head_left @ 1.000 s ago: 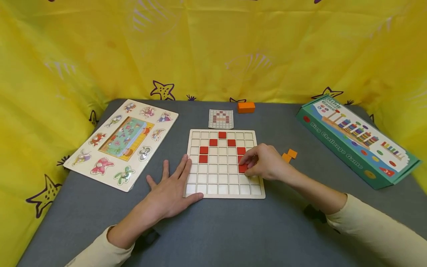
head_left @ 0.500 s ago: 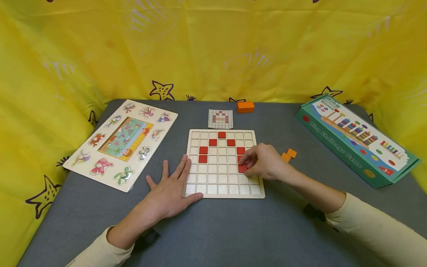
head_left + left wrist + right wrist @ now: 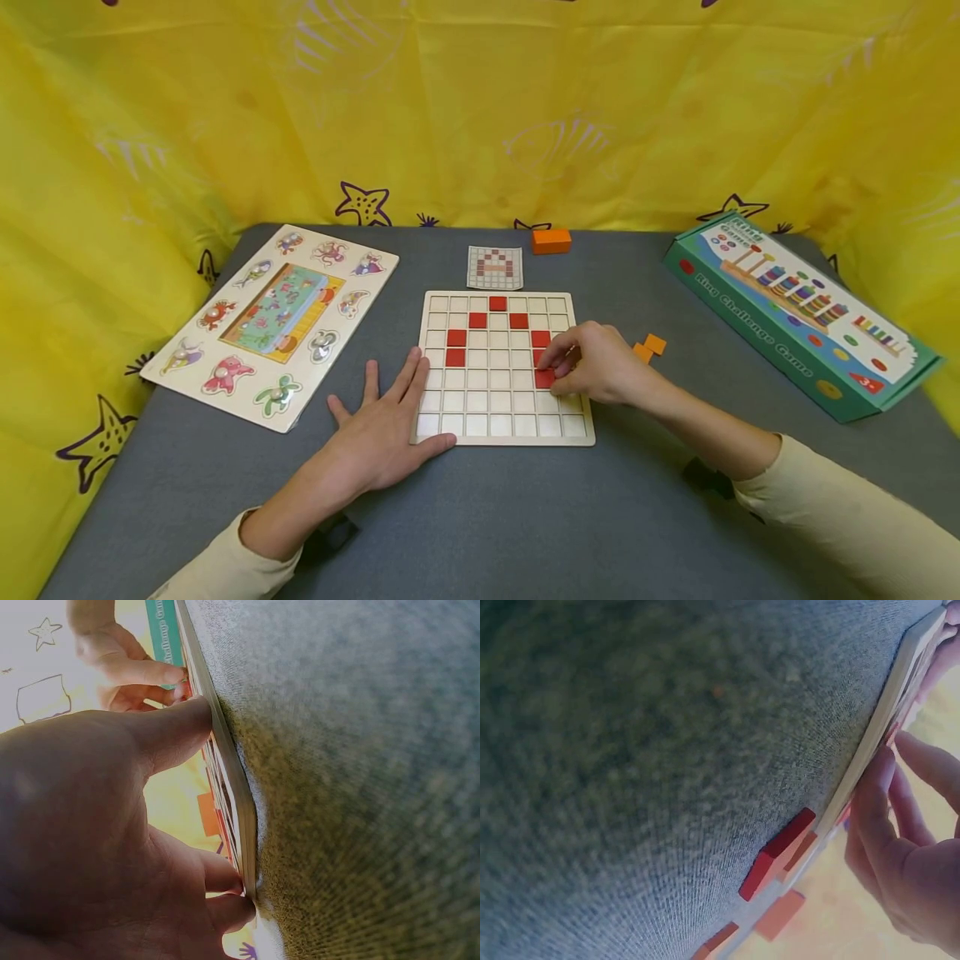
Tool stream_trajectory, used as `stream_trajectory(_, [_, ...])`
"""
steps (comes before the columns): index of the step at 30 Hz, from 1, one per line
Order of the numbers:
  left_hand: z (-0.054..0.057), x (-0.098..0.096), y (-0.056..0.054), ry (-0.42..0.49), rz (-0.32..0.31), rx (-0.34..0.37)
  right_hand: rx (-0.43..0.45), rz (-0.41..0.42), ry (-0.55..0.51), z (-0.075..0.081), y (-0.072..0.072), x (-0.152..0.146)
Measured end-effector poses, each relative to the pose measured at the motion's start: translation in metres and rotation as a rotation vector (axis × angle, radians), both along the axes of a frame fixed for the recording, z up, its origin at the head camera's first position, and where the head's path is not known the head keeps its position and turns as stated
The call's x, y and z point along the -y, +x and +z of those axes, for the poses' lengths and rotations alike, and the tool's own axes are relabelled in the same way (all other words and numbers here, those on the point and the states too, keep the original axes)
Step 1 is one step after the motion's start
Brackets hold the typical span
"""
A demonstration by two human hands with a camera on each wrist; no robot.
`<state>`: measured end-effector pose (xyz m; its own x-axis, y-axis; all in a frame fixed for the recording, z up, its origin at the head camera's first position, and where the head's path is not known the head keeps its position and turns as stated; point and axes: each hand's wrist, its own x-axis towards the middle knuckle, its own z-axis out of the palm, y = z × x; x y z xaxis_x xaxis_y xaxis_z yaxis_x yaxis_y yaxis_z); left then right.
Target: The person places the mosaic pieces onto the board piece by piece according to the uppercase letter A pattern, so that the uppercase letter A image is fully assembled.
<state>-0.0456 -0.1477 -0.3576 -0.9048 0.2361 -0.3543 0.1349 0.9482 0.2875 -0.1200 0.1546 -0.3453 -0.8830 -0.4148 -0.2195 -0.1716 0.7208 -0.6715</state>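
A pale wooden grid board (image 3: 487, 425) lies on the grey table. Its red square tiles, such as the top one (image 3: 497, 304), form two slanting lines from a peak. My right hand (image 3: 600, 367) pinches a red square tile (image 3: 544, 379) at a cell in the right part of the grid, fingers curled and thumb at its near edge. The fingers partly cover another red tile just above. My left hand (image 3: 378, 433) is spread at the board's left side, its thumb over the near left corner, as the left wrist view also shows.
Two orange tiles (image 3: 655, 344) lie right of the board; the right wrist view adds a loose red tile (image 3: 780, 851). Beyond the board are a pattern card (image 3: 495, 268) and an orange block (image 3: 551, 242). A picture puzzle (image 3: 285, 417) lies left, a green game box (image 3: 787, 333) right.
The hands and tiles hold their places; the whole head view shifts only slightly.
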Motion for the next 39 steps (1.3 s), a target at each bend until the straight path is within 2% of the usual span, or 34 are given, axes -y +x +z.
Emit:
stream_trajectory(11, [0.0, 0.0, 0.0, -0.002, 0.001, -0.001, -0.047, -0.021, -0.004, 0.006, 0.007, -0.017])
stream_trajectory(18, [0.0, 0.001, 0.0, 0.002, 0.006, 0.01, -0.068, -0.048, -0.006, 0.008, 0.016, -0.035])
stream_trajectory(28, [0.0, 0.001, -0.001, -0.004, 0.002, 0.018, -0.116, -0.078, 0.049, 0.009, 0.029, -0.059])
stream_trajectory(39, [-0.001, 0.0, -0.002, -0.018, -0.004, 0.017, -0.092, -0.11, 0.061, 0.005, 0.036, -0.08])
